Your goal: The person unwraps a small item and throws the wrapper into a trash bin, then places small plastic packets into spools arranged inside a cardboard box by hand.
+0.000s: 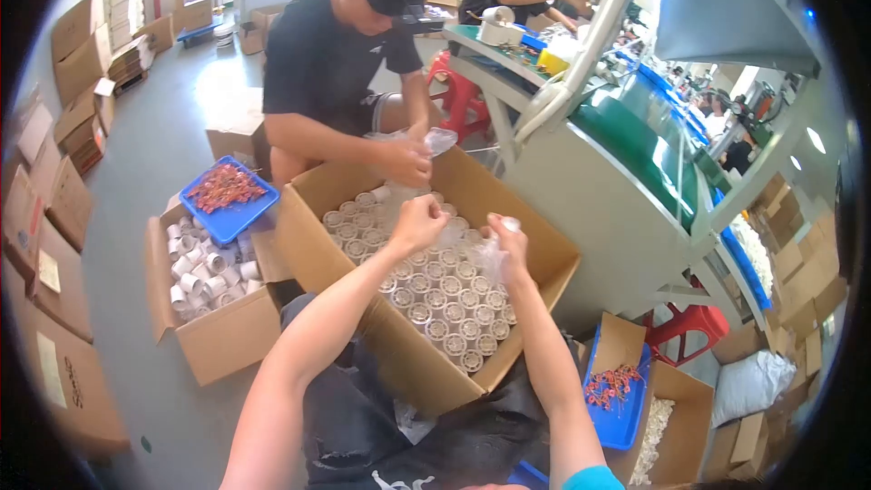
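Note:
A large open cardboard box (426,378) stands in front of me, with rows of round whitish parts (442,304) inside. Over it, my right hand (508,247) is closed on a clear plastic bag (493,265). My left hand (420,223) is beside it above the parts, its fingers pinched together near thin clear plastic; what they grip is too small to make out. Across the box, a co-worker's hands (406,159) hold another clear bag (441,141) near the far rim.
At the left, a carton (227,342) holds white cylindrical parts, with a blue tray (249,218) of reddish parts on its edge. A green conveyor (635,159) stands at the right. Another blue tray (617,431) and a red stool (689,327) are lower right.

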`<act>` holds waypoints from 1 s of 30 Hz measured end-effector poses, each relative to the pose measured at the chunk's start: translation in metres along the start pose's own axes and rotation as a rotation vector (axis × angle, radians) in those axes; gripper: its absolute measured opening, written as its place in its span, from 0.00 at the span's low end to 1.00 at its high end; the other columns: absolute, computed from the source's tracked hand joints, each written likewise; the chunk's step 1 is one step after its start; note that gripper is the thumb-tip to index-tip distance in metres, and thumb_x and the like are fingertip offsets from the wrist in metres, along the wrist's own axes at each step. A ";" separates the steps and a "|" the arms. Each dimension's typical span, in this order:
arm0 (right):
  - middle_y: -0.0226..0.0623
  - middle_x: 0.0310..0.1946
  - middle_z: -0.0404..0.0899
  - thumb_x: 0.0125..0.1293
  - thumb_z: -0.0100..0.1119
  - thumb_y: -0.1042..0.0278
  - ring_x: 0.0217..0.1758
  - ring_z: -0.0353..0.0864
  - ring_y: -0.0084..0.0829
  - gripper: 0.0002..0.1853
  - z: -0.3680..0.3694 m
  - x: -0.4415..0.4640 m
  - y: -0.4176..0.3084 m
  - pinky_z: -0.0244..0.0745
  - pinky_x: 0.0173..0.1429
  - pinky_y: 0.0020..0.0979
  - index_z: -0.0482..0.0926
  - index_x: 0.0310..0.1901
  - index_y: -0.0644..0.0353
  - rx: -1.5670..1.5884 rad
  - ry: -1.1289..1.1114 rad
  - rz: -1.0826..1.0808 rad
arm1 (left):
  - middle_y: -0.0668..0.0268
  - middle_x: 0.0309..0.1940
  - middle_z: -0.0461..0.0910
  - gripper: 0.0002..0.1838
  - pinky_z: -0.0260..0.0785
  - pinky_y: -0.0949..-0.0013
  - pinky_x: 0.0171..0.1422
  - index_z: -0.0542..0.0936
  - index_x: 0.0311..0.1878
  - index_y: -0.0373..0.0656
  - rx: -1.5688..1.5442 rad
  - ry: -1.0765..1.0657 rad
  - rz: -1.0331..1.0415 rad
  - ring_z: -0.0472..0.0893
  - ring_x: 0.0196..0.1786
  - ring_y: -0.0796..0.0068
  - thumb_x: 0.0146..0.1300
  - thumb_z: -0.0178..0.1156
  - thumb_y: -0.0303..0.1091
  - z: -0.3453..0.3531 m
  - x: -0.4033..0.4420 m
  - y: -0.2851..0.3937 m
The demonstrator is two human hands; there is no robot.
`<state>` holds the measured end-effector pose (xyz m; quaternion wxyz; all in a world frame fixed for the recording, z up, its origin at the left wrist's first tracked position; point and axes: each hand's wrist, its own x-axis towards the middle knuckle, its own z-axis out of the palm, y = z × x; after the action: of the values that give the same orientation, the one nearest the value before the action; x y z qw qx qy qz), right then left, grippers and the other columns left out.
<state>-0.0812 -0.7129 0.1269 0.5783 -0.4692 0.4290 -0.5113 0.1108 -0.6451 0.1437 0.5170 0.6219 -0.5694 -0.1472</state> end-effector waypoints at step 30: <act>0.23 0.26 0.66 0.59 0.57 0.31 0.27 0.67 0.18 0.28 0.005 0.070 0.114 0.65 0.30 0.25 0.70 0.38 0.52 0.295 -0.112 0.273 | 0.51 0.28 0.80 0.07 0.72 0.50 0.39 0.76 0.29 0.36 0.346 -0.499 0.549 0.81 0.32 0.48 0.56 0.55 0.31 0.025 -0.049 0.035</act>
<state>-0.0472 -0.7775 0.0147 0.7275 -0.3449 0.3762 -0.4586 0.0572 -0.6083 0.1416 0.2710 0.4698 -0.8385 -0.0520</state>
